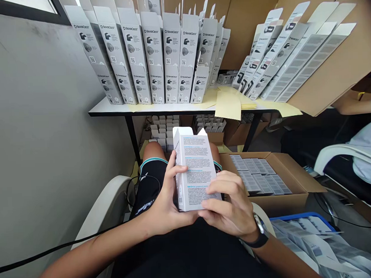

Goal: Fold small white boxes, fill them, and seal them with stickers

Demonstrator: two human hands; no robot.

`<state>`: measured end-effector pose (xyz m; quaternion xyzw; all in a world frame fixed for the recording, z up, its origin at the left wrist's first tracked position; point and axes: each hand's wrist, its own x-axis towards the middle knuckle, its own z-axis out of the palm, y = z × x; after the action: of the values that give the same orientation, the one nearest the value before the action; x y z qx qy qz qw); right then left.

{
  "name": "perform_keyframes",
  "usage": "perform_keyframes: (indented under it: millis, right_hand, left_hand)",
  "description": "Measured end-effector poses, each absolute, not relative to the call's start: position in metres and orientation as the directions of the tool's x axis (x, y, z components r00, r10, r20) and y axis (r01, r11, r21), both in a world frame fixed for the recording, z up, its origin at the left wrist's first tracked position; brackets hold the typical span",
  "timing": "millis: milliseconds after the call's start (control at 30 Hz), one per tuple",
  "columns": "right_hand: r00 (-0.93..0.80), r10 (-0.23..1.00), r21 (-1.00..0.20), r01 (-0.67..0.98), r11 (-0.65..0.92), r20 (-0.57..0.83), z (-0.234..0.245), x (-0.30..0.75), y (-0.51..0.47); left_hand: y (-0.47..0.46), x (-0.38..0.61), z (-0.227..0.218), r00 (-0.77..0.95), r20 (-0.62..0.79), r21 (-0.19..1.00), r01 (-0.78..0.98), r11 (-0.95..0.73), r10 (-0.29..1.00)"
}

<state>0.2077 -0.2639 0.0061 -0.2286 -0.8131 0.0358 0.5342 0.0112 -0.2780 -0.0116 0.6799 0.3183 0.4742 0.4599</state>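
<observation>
A white printed carton (197,163) is held upright over my lap, its top flaps standing open and its text panel facing me. My left hand (167,198) grips the carton along its left side and beneath its bottom edge. On the lower right, my right hand (228,200) holds the same carton, fingers curled on the printed panel and thumb near the bottom. The inside of the carton and what it may contain are hidden.
Rows of open-topped cartons (153,55) and leaning cartons (274,55) stand on the white table (107,107) ahead. At right are a cardboard box (286,168) of packed cartons and a blue-rimmed bin (316,214) of flattened cartons. A person (365,141) sits farther right.
</observation>
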Motion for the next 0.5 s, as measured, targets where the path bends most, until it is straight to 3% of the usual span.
perform_keyframes:
  millis: [167,367,500]
  right_hand:
    - [-0.359,0.442,-0.340,0.313,0.887,0.822,0.004,0.207,-0.264]
    - [-0.461,0.369,-0.263,0.280,0.923,0.807,-0.008,0.210,-0.263]
    - [-0.462,0.391,-0.336,0.199,0.921,0.796,-0.018,0.211,-0.261]
  left_hand:
    - [-0.276,0.013,-0.019,0.356,0.475,0.871,-0.061,-0.487,0.805]
    - [-0.269,0.012,-0.025,0.376,0.579,0.800,-0.091,-0.593,0.723]
    - [-0.264,0.008,-0.031,0.397,0.579,0.807,-0.154,-0.570,0.712]
